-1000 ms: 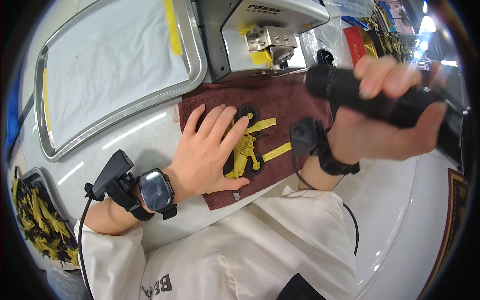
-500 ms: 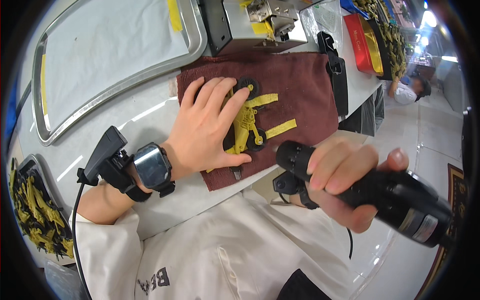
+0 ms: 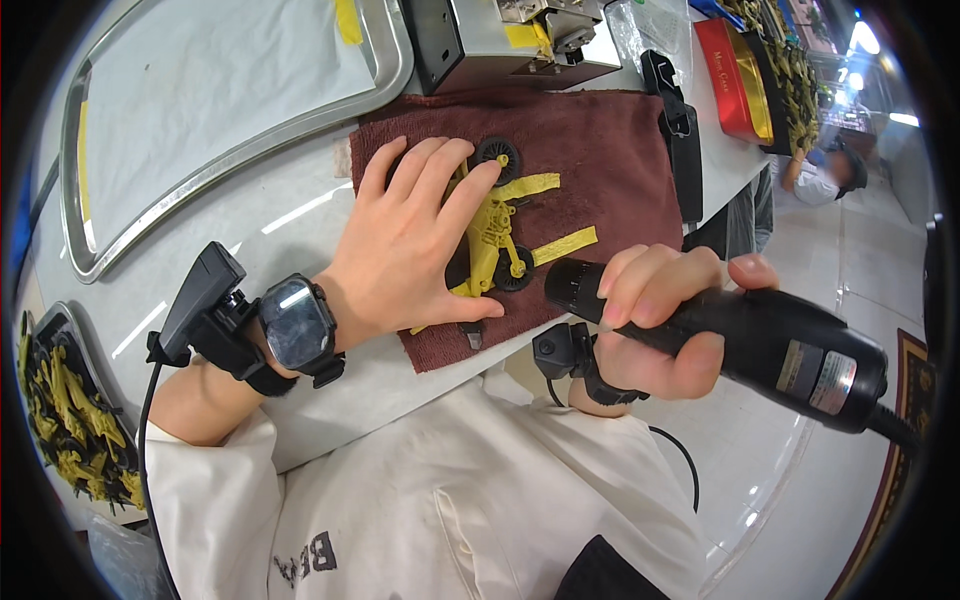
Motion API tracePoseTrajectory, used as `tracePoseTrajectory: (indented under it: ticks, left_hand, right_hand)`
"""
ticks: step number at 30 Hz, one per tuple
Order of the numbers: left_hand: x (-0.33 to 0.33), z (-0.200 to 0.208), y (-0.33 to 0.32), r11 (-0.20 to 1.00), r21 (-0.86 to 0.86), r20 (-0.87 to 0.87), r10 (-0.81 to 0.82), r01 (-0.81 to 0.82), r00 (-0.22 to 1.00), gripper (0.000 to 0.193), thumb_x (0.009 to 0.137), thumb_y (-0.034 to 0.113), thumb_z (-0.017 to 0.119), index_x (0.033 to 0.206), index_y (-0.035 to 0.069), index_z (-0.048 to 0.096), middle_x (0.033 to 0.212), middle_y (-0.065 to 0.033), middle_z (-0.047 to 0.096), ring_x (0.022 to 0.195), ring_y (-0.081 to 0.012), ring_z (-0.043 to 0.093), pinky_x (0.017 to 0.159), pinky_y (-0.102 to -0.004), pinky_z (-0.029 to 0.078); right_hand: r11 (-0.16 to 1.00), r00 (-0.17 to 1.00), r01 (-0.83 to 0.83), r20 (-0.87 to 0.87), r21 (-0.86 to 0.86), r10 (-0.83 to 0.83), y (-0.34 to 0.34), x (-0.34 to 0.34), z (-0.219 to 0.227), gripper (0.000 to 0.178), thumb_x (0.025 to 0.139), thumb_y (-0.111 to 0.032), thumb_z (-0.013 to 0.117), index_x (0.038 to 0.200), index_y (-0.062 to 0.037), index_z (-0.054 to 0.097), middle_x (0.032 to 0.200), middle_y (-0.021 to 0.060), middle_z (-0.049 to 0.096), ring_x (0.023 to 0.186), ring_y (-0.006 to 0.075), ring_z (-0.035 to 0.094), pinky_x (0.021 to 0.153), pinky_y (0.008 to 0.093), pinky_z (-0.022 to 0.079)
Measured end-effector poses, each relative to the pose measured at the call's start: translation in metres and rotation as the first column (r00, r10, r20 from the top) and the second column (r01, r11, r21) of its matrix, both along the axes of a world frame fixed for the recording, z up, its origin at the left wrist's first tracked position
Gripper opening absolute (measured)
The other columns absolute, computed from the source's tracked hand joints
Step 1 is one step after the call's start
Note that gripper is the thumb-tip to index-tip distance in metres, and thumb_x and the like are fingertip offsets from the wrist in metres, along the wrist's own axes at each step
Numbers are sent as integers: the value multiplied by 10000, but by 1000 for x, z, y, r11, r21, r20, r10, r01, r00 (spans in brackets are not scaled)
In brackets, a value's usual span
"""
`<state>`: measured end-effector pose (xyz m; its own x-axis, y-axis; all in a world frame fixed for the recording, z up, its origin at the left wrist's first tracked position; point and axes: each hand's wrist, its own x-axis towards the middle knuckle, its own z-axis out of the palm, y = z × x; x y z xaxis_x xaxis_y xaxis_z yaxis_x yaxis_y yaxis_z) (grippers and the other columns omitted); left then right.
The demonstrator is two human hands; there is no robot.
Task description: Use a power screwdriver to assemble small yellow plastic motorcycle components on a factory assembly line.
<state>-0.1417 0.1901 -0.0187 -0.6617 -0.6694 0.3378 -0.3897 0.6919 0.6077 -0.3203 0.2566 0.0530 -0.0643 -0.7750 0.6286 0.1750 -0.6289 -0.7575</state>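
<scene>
A yellow toy motorcycle (image 3: pixel 488 232) with black wheels lies on its side on a maroon towel (image 3: pixel 620 160). My left hand (image 3: pixel 410 230) rests over it with fingers spread, its index fingertip by the upper wheel (image 3: pixel 497 155) and its thumb along the lower end; the palm hides part of the toy. Two yellow tape strips (image 3: pixel 565 245) stick out from it to the right. To the right of the towel, my right hand (image 3: pixel 665 320) is closed round a black corded electric screwdriver (image 3: pixel 800 350). The tool's marked nose points left, toward the toy, apart from it; no bit is discernible.
A paper-lined metal tray (image 3: pixel 230 110) stands at the far left, beside a metal box-shaped device (image 3: pixel 530 50). A black holder (image 3: pixel 680 150) and a red box (image 3: pixel 733 80) sit at the right. More yellow-and-black toys fill a tray (image 3: pixel 75 410) at the left. Another person (image 3: pixel 825 175) is in the background.
My right hand has turned the electric screwdriver more level and shifted it slightly up and left. My left hand stays on the toy motorcycle.
</scene>
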Motion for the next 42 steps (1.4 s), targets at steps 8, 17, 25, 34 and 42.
tracePoseTrajectory:
  ticks: [8, 17, 25, 34, 42]
  left_hand:
    - [2, -3, 0, 1000, 21, 24, -5, 5, 1000, 977, 484, 503, 785, 1268, 50, 418, 1234, -176, 405, 1143, -371, 401, 989, -512, 290]
    - [3, 3, 0, 1000, 5, 60, -9, 9, 998, 977, 516, 565, 744, 1276, 47, 413, 1229, -176, 401, 1157, -360, 388, 1007, -509, 260]
    - [3, 0, 0, 997, 75, 24, 10, -12, 1000, 952, 484, 486, 806, 1247, 59, 429, 1225, -155, 410, 1195, -324, 384, 1029, -483, 253]
    - [4, -4, 2, 998, 49, -8, 35, -34, 999, 946, 461, 444, 820, 1231, 51, 438, 1210, -150, 417, 1181, -319, 393, 1021, -482, 265]
    - [3, -4, 5, 998, 48, -26, 33, -32, 999, 920, 470, 419, 821, 1220, 46, 441, 1202, -152, 418, 1170, -320, 399, 1013, -476, 274]
  right_hand:
    - [981, 968, -191, -158, 39, 194, -2, -7, -2, 593, 743, -26, 708, 1181, -37, 308, 845, 212, 583, 615, 271, 571, 567, 406, 481]
    - [978, 984, 175, 32, -113, -172, -67, -2, 74, 439, 834, -393, 496, 1135, -73, 490, 627, -5, 389, 541, 115, 393, 586, 304, 342]
    - [870, 828, 476, -269, -130, -493, -143, 22, 49, 234, 870, -256, 438, 862, -26, 478, 552, 96, 508, 505, 211, 497, 601, 358, 459]
    - [960, 930, -265, -287, -93, 229, -24, 18, 25, 682, 859, -309, 559, 1362, -44, 182, 735, 80, 536, 464, 176, 525, 458, 305, 474]
    - [964, 926, -258, -300, -58, 230, -8, 24, 15, 629, 854, -289, 584, 1273, -57, 177, 754, 112, 556, 480, 201, 543, 475, 321, 485]
